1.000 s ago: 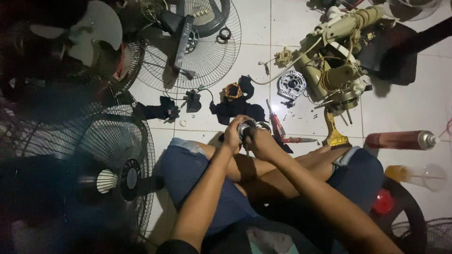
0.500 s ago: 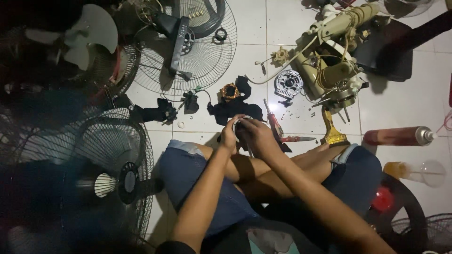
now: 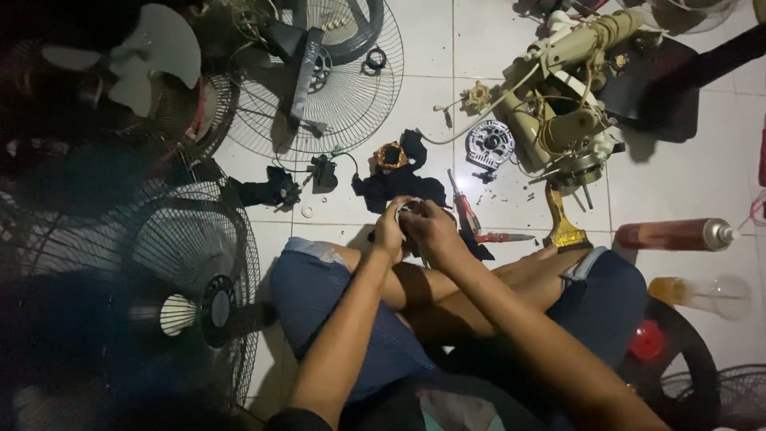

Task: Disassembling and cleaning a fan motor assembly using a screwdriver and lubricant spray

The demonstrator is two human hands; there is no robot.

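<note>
A small round silver-grey metal part (image 3: 408, 211), one only, sits between the two hands just above the person's crossed knees, over the white tiled floor (image 3: 686, 168). The left hand (image 3: 388, 231) is curled closed about its left side, and the right hand (image 3: 431, 231) is folded over its top and right, fingers bent tight on it (most of the part is hidden under them).

Around them I count two wire fan guards: one pale grille (image 3: 351, 88) lying flat at the top, one dark grille (image 3: 199, 271) at the left with its hub showing. One white fan blade (image 3: 152, 60) lies in the upper left corner. One red-handled screwdriver (image 3: 464, 209) rests just beside the right hand, and one gold-coloured flat tool (image 3: 563, 223) lies a little further right. One cream fan motor housing (image 3: 558, 120) is wound with cord, and one reddish spray can (image 3: 674, 235) lies on its side.
</note>
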